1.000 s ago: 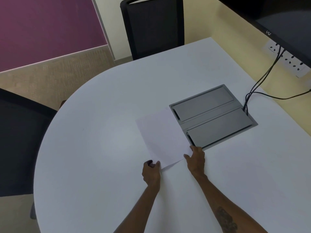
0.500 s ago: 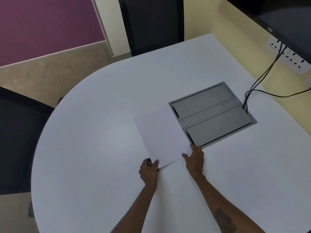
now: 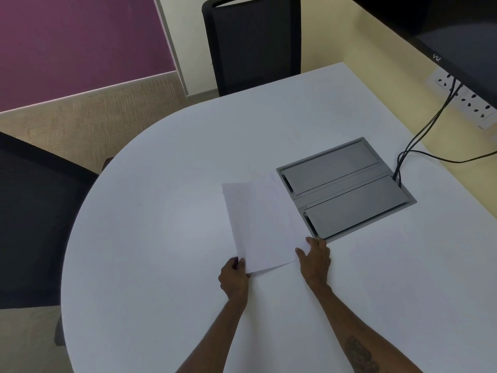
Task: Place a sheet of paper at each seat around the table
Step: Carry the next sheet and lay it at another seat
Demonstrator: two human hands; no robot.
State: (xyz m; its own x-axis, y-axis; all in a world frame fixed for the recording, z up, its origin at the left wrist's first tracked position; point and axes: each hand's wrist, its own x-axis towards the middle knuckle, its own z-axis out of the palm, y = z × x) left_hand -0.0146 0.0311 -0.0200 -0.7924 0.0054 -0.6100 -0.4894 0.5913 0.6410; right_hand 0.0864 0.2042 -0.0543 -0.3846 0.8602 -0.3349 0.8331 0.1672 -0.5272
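Paper (image 3: 262,224) lies mid-worktop (image 3: 161,211), its edge touching the grey panel (image 3: 347,189) at 3 o'clock. Left hand (image 3: 233,278) has a closed grip on the 7 o'clock corner; right hand (image 3: 316,261) rests open, fingers spread, on the 5 o'clock corner.

monitor (image 3: 457,36) cropped top right, left chair (image 3: 35,224) cut off
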